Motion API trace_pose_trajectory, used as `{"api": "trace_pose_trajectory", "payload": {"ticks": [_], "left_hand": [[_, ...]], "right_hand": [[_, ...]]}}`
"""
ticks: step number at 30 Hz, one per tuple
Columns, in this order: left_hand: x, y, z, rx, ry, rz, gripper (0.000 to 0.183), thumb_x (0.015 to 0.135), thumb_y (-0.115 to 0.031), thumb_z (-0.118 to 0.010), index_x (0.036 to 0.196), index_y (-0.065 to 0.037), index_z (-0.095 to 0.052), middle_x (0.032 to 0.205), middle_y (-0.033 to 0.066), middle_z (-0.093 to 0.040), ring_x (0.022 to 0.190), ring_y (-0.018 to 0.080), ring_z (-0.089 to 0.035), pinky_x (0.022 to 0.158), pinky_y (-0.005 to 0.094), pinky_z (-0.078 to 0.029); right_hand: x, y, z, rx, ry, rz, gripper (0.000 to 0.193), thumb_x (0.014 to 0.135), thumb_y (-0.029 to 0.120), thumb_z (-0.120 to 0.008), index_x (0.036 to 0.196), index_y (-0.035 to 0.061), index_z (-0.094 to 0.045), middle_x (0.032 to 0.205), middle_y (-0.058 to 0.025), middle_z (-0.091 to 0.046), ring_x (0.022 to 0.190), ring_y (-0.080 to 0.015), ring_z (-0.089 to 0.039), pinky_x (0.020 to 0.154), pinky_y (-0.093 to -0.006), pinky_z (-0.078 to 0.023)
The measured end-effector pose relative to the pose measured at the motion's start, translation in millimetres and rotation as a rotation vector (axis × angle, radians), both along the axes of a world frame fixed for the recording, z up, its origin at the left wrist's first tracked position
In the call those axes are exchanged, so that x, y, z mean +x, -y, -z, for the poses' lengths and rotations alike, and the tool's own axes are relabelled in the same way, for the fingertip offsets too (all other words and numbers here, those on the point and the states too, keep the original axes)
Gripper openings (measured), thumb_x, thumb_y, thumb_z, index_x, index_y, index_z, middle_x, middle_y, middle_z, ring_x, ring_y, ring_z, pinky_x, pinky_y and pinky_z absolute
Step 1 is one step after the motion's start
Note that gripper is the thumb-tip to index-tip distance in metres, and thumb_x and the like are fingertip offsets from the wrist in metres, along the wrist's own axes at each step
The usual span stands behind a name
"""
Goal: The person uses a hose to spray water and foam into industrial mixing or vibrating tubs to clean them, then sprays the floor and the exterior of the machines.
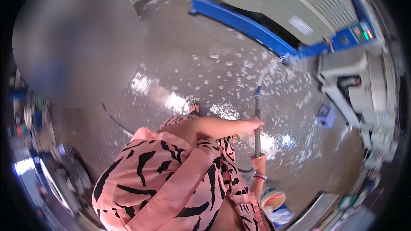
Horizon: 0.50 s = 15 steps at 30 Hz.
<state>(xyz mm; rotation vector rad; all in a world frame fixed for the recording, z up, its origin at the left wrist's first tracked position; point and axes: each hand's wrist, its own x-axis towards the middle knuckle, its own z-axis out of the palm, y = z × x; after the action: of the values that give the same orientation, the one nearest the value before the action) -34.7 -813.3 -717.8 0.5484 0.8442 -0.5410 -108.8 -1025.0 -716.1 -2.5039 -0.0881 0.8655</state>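
Both of my hands are on a dark grey spray pipe [257, 141] with a blue nozzle [258, 90]. My left hand [256, 124] is closed around its middle. Lower down, my right hand [258, 162], with bracelets at the wrist, grips the rear end. A jet of water [262, 76] leaves the nozzle toward the foot of a large machine's blue frame [239, 24], and it splashes at the frame's near corner. White foam flecks cover the wet floor [205, 64] around it.
The big grey machine body [299, 2] fills the upper right. Beside it stands another pale machine [376, 85], with a small purple plastic stool-like box [326, 116] nearby. A dark hose [114, 121] trails at left. A round container [272, 199] sits by my right arm. Blurring hides the upper left.
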Motion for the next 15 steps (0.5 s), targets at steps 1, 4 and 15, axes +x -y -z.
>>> {"api": "trace_pose_trajectory", "payload": {"ticks": [1,4,15], "left_hand": [[-10.5,-24.1,4.6,-0.04,-0.018,-0.05,0.031,0.083,-0.01,-0.055,0.105,-0.002,-0.036,0.078,0.0081,-0.047,0.06,0.0199,-0.055,0.053,0.0364,-0.053],[-41.7,-104.4,-27.7,0.1,-0.148,-0.246,0.022,0.083,-0.008,-0.053,0.1,0.0,-0.04,0.08,0.0089,-0.047,0.063,0.0204,-0.056,0.056,0.0356,-0.054],[-65.2,-322.6,-50.8,0.142,0.022,-0.97,0.035,0.084,-0.011,-0.054,0.11,-0.007,-0.03,0.081,0.007,-0.046,0.067,0.018,-0.054,0.062,0.0373,-0.052]], "right_hand": [[10.9,-38.5,-31.3,0.033,-0.045,-0.058,0.023,0.063,0.015,-0.06,0.057,-0.0052,-0.052,0.05,-0.0164,-0.053,0.045,-0.0271,-0.051,0.048,-0.0381,-0.041],[28.0,-103.2,-24.1,0.016,-0.059,-0.292,0.017,0.063,0.011,-0.058,0.057,-0.0029,-0.05,0.048,-0.0075,-0.048,0.045,-0.0141,-0.044,0.044,-0.0336,-0.038],[117.8,-375.3,-35.8,0.111,0.032,-0.702,0.024,0.064,0.015,-0.061,0.073,-0.0069,-0.057,0.06,-0.0204,-0.057,0.059,-0.0274,-0.06,0.055,-0.0373,-0.045]]}}
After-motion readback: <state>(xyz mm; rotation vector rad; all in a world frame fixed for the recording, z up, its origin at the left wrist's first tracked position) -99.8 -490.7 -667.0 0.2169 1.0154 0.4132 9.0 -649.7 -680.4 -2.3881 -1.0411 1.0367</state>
